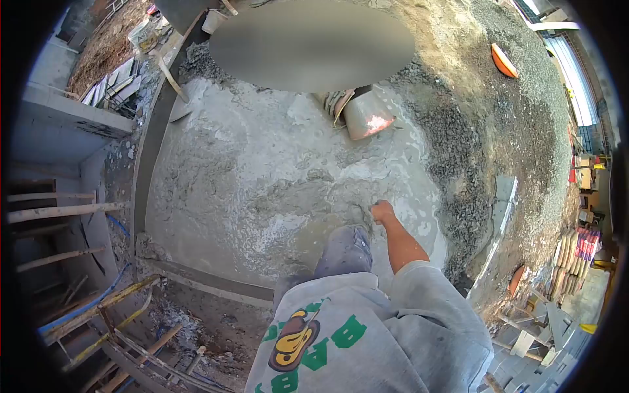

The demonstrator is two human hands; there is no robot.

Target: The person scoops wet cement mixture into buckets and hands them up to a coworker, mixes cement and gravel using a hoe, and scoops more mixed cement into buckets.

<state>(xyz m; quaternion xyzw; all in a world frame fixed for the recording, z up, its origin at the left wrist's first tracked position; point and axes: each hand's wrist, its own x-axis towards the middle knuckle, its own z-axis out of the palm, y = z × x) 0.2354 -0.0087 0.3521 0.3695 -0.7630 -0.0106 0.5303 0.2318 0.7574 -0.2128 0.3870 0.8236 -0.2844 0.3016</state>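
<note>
My right hand [382, 211] reaches forward just above the wet concrete [275, 170], beside my bent knee. Its fingers are curled closed; what they hold, if anything, cannot be made out against the grey mix. My left hand is out of view, with my torso and shirt covering that side. Farther ahead, a bucket [367, 116] smeared with cement lies tipped at the surface of the mix. A gloved hand [337, 105] of another person is at its side.
A shovel [171, 78] leans at the left form board [145, 164]. Gravel [458, 164] borders the concrete on the right, near a long board [495, 229]. At left, beyond the edge, are a drop and wooden poles [65, 208]. A blurred oval hides the top middle.
</note>
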